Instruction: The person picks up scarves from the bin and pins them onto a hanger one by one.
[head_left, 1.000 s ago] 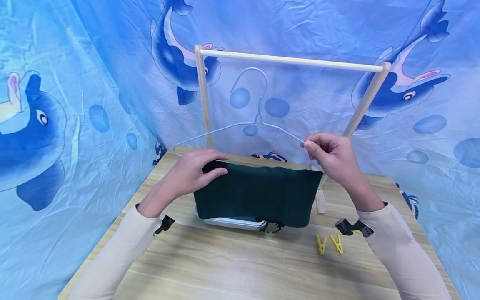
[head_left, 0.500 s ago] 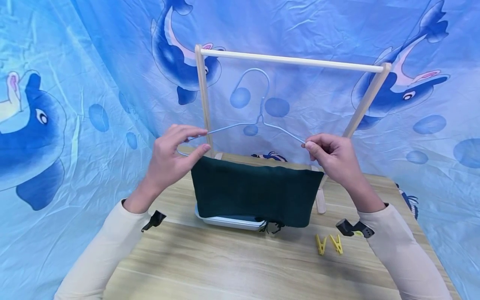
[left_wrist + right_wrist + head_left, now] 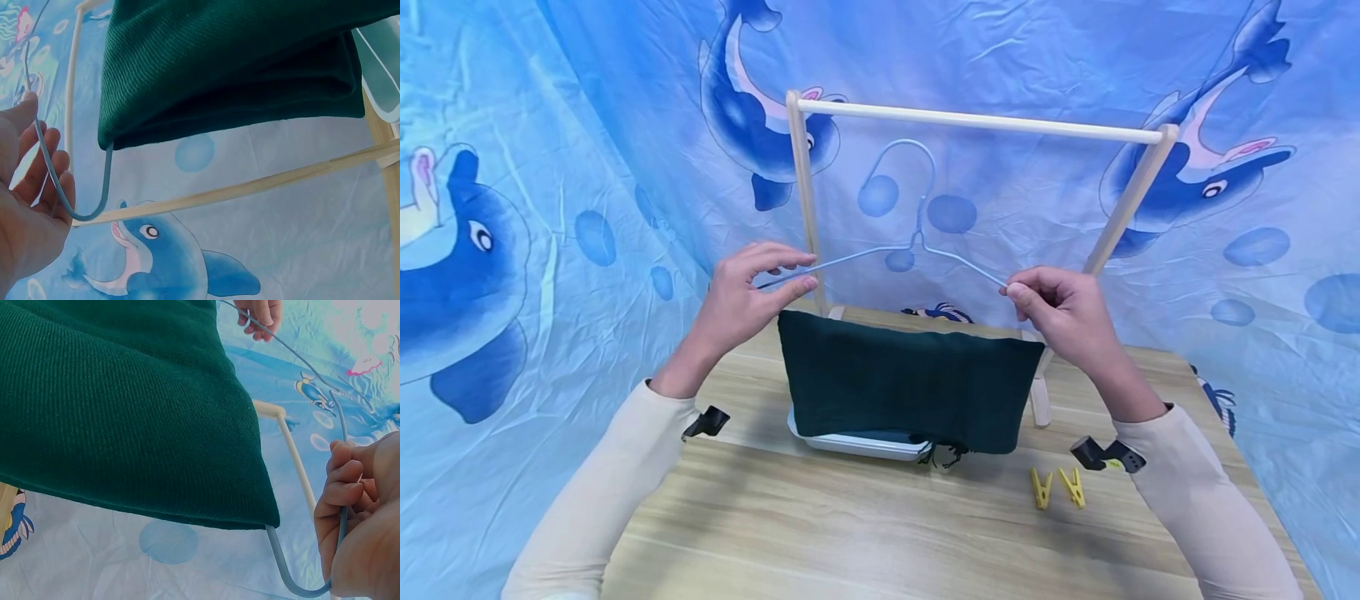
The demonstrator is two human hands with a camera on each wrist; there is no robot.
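Note:
A light blue wire hanger (image 3: 917, 237) is held up with its hook at the top. A folded dark green ribbed cloth (image 3: 910, 383) hangs over its lower bar, and the bar's bends stick out at both ends of the cloth. My right hand (image 3: 1060, 312) pinches the hanger's right shoulder between thumb and fingers; in the right wrist view those fingers (image 3: 340, 484) curl about the wire. My left hand (image 3: 748, 287) is around the left shoulder, thumb and fingers apart with the wire between them. In the left wrist view its fingers (image 3: 47, 169) look loose.
A wooden rack with a white top bar (image 3: 981, 122) stands behind the hanger. Below the cloth sits a white tray (image 3: 865, 450), mostly hidden, with dark tassel-like strands beside it. Two yellow clothespins (image 3: 1042, 489) lie on the wooden table (image 3: 850, 533) at the right.
My left hand has moved from the cloth's upper left corner up to the hanger's left shoulder, and its thumb and fingers have drawn a little closer. The right hand keeps its grip.

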